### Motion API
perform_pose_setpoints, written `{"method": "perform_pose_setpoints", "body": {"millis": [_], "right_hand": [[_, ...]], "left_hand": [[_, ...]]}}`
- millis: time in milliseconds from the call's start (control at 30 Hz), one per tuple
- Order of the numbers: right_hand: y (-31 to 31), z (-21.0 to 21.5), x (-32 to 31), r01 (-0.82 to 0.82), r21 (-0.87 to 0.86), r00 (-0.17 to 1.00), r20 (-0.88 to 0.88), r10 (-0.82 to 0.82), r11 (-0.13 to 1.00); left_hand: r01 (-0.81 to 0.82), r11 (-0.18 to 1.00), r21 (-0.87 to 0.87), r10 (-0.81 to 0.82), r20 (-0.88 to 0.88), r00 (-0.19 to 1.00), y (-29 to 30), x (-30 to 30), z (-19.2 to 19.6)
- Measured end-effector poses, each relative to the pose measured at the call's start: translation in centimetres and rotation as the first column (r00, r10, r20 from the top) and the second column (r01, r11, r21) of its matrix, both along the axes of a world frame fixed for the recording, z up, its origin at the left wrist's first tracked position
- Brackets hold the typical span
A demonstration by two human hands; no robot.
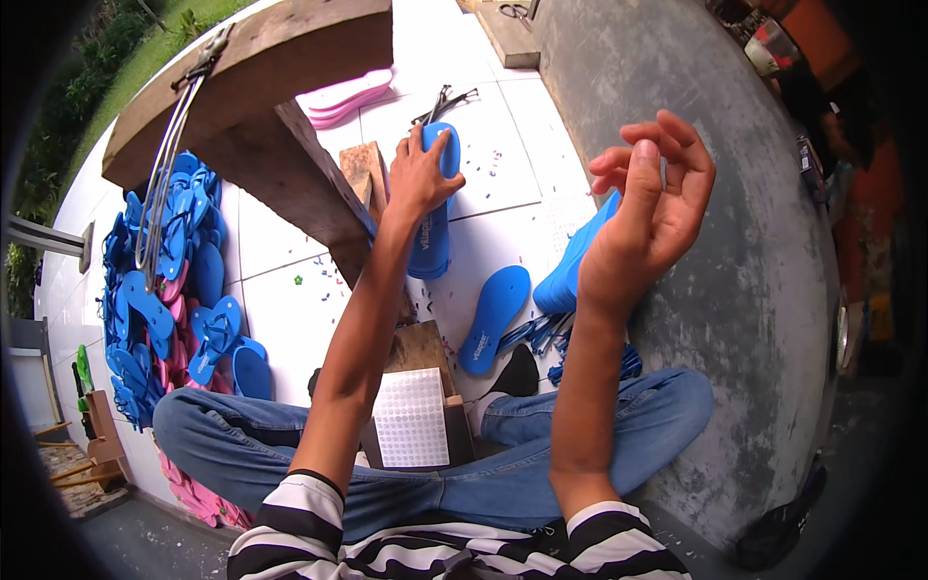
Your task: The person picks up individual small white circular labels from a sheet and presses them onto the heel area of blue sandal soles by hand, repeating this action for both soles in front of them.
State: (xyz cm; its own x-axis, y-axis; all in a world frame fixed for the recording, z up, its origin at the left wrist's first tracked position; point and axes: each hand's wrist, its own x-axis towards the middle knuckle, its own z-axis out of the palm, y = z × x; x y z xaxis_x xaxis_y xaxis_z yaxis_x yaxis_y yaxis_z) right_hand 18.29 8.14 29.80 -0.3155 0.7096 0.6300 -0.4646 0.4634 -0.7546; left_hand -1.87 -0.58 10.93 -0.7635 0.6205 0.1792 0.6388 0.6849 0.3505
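My left hand (418, 174) grips the upper end of a blue flip-flop sole (431, 232), held out over the white tiled floor. My right hand (650, 208) is raised in front of the grey wall, palm toward me, fingers curled loosely with nothing seen in them. Under it stands a stack of blue soles (570, 271), and one loose blue sole (493, 317) lies flat on the tiles. Blue straps (541, 338) lie beside my knee. A white perforated block (411, 418) rests between my crossed legs in jeans.
A heap of finished blue flip-flops (164, 280) fills the left side, with pink ones (198, 498) beneath. A wooden bench (261, 87) with a metal rod stands ahead. Pink soles (348, 97) and black straps (445, 101) lie farther out. The grey concrete wall (735, 242) rises on the right.
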Motion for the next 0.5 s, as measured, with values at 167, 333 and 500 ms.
{"method": "perform_pose_setpoints", "body": {"millis": [167, 333, 500], "right_hand": [[-0.4, -0.3, -0.2, -0.057, -0.01, 0.995, 0.08, 0.058, 0.998], [-1.9, 0.2, 0.6, -0.375, -0.032, 0.593, 0.76, 0.266, 0.926], [-7.1, -10.5, 2.2, -0.735, 0.001, 0.055, 0.997, 0.058, 0.678]], "left_hand": [[0.018, 1.0, 0.002, -0.018, 0.044, 0.999, 0.5, -0.5, 0.2], [0.027, 0.999, 0.038, -0.026, -0.009, 1.0, -0.1, -0.8, -0.3], [0.155, 0.968, 0.198, -0.114, -0.208, 0.971, -1.6, 0.8, 0.6]]}}
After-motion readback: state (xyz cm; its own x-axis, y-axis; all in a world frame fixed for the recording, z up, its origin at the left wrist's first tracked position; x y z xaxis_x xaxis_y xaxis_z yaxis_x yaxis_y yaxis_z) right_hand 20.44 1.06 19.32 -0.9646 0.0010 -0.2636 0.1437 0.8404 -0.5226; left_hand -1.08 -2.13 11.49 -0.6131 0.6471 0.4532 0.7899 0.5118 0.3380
